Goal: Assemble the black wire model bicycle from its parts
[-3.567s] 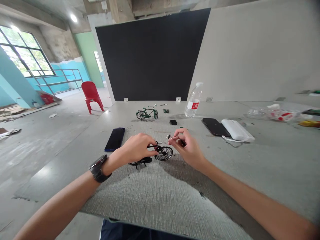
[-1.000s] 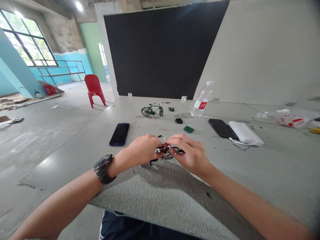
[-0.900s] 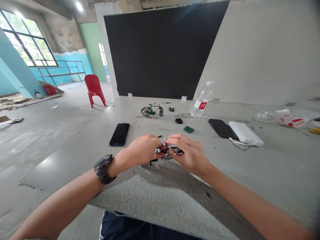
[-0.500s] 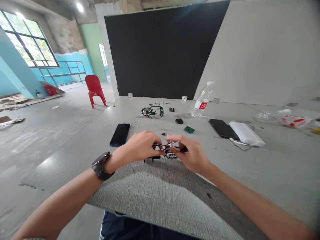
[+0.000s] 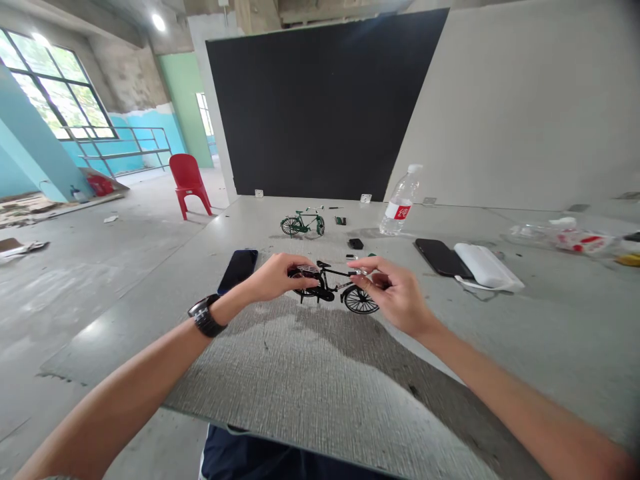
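Observation:
A black model bicycle (image 5: 327, 291) stands upright on the table between my hands, its front wheel pointing right. My left hand (image 5: 280, 275) pinches its rear end around the back wheel and rack, hiding part of both. At the front, my right hand (image 5: 393, 287) has thumb and forefinger closed on the silvery handlebar (image 5: 359, 272). Behind it, a green model bicycle (image 5: 303, 223) stands on its own. A small green piece (image 5: 372, 255) is mostly covered by my right hand.
A dark phone (image 5: 239, 270) lies left of my left hand. Farther back are a small black block (image 5: 355, 244), another little green piece (image 5: 341, 221) and a plastic water bottle (image 5: 400, 203). To the right lie a black phone (image 5: 443, 259) and a white pouch-like item (image 5: 485, 268).
My left hand has shifted left to the bicycle's rear, and my right hand has moved slightly right. More of the black bicycle's frame and seat now shows between them.

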### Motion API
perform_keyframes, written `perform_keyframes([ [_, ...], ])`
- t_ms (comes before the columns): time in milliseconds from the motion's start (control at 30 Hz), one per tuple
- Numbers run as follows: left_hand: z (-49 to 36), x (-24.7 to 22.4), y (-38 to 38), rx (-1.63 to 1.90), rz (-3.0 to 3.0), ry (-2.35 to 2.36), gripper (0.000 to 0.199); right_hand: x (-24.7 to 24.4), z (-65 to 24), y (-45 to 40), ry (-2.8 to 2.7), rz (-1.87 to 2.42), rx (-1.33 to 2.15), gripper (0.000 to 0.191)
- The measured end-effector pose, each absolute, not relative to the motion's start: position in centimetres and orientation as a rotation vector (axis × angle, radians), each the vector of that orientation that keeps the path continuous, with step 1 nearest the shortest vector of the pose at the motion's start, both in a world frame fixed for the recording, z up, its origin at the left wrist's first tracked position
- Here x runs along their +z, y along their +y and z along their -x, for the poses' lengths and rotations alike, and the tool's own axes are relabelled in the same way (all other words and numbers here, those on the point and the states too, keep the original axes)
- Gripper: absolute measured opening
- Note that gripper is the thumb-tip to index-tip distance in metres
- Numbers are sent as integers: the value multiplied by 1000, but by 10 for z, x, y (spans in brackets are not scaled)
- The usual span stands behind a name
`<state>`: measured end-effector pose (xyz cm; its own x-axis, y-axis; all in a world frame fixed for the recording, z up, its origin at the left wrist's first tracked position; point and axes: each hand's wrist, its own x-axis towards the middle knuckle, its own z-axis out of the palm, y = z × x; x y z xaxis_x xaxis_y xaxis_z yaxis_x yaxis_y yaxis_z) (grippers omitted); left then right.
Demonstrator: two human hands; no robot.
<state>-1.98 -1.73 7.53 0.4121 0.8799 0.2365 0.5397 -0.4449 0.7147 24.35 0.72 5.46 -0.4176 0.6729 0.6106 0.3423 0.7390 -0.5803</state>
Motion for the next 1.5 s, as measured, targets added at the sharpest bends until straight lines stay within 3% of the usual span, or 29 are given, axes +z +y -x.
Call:
perform_keyframes([
  [133, 25, 74, -14, 954, -2087, 1286, 36, 62, -258, 24, -2008, 832, 388, 44],
  [267, 35, 68, -4, 1138, -2014, 1511, 41, 55, -284, 56, -1975, 1137, 28, 37],
  [433, 49, 60, 8, 1184, -1997, 1664, 38, 30, -305, 87, -2327, 1469, -103, 50],
  [667, 62, 48, 18, 1135, -2002, 1702, 36, 30, -295, 84, -2409, 1602, -65, 38],
  [933, 64, 40, 23, 1121, -1954, 1659, 38, 41, -289, 102, -2362, 1409, -158, 32],
  [1233, 71, 38, 25, 1055, -1958, 1590, 46, 62, -259, 179, -2611, 1536, -66, 55],
  [1500, 73, 37, 25, 1019, -2032, 1605, 40, 50, -262, 174, -2660, 1483, -187, 36],
])
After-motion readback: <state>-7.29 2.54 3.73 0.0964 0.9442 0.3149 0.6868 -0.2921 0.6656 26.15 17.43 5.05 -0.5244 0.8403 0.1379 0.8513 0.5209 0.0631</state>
